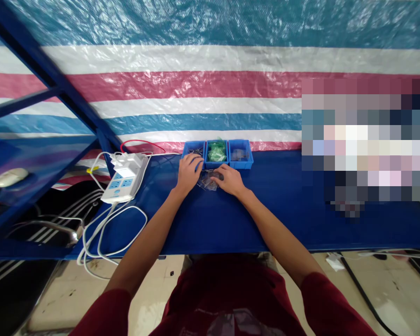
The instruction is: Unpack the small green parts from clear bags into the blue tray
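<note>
Three small blue bins stand side by side on the blue table (213, 224). Thin metal pieces (195, 152) lie in the left bin (186, 148), green plastic (217, 152) fills the middle bin (217, 165), and clear plastic pieces (239, 155) are in the right bin (244, 164). My left hand (189, 171) rests at the front of the left bin, its fingers loosely spread and bent. In front of the middle bin lies a small clear plastic bag (210, 182) among thin metal bits. My right hand (228, 178) has thumb and forefinger closed at this bag's edge; the fingertips are partly hidden.
To the left lie a white power strip (124, 184) with plugged-in chargers (128, 163) and a looped white cable (100, 240). Blue frame bars (73, 109) rise there, and a striped plastic sheet (203, 84) hangs behind the table. Blurred blocks cover the right side.
</note>
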`<state>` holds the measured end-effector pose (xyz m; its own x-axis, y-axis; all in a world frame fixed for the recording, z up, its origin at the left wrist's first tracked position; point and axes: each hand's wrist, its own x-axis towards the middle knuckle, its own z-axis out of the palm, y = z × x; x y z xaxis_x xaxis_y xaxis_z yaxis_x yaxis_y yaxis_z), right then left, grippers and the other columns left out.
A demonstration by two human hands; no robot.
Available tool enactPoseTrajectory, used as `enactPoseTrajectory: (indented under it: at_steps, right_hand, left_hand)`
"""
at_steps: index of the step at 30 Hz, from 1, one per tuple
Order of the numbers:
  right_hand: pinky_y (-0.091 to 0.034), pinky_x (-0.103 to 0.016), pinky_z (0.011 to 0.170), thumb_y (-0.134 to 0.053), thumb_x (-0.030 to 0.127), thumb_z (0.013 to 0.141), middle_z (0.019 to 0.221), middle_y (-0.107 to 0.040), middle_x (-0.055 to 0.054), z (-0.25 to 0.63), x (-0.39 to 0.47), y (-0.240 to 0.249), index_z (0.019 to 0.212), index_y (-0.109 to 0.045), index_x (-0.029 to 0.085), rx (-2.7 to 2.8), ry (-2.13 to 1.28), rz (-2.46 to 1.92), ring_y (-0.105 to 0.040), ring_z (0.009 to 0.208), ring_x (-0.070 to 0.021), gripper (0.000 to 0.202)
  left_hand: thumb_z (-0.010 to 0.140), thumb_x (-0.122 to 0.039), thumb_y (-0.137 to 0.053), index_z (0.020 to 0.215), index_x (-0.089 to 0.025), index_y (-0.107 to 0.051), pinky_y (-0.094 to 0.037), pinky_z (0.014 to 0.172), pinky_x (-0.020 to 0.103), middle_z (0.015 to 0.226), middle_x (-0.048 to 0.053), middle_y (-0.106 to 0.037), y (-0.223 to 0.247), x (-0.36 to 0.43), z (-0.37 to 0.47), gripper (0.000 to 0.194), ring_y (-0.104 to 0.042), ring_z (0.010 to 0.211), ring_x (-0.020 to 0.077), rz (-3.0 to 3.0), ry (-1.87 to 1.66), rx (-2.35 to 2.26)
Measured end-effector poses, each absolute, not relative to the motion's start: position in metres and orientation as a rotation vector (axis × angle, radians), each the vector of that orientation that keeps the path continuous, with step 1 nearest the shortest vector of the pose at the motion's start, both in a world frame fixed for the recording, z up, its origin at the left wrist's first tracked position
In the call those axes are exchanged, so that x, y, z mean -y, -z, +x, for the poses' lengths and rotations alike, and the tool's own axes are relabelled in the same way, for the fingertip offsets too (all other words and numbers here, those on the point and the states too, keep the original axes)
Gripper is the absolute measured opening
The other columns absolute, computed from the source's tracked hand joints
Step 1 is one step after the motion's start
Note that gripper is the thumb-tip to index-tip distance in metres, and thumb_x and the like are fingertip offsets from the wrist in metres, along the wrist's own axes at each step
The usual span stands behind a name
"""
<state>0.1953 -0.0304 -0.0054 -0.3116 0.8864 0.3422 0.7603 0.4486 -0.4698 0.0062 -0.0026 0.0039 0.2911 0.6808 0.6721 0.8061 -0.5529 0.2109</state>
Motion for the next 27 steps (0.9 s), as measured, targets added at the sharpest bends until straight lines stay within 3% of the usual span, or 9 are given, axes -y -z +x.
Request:
enactPoseTrajectory:
  at_steps: [13, 18, 27]
  right_hand:
    - [-0.046, -0.029, 0.073, -0.06, 0.03, 0.09, 0.105, -0.064, -0.007, 0.194, 0.029, 0.008, 0.102, -0.068, 0.022, 2.282, -0.226, -1.481, -0.062, 0.092, -0.0198, 0.017]
    - [-0.044, -0.029, 0.071, -0.054, 0.027, 0.092, 0.102, -0.065, -0.007, 0.196, 0.028, 0.008, 0.1, -0.068, 0.021, 2.181, -0.211, -1.535, -0.062, 0.089, -0.0197, 0.017]
    - [-0.044, -0.029, 0.069, -0.054, 0.028, 0.092, 0.101, -0.066, -0.007, 0.197, 0.027, 0.008, 0.099, -0.069, 0.02, 2.159, -0.196, -1.586, -0.062, 0.089, -0.021, 0.018]
  left_hand:
    - [0.096, -0.028, -0.043, 0.098, -0.018, -0.068, -0.046, 0.091, 0.037, 0.098, 0.008, -0.071, 0.001, 0.006, 0.011, 0.027, -0.063, 0.095, 0.0214, -2.704, 0.968, 1.219]
    - [0.092, -0.034, -0.051, 0.102, -0.019, -0.07, -0.046, 0.094, 0.039, 0.103, 0.009, -0.071, 0.006, 0.002, 0.006, 0.026, -0.062, 0.099, 0.024, -2.845, 0.85, 1.251]
    - [0.083, -0.051, -0.063, 0.115, -0.019, -0.068, -0.044, 0.101, 0.041, 0.117, 0.01, -0.067, 0.01, -0.002, 0.004, 0.045, -0.059, 0.11, 0.0266, -3.011, 0.702, 1.279]
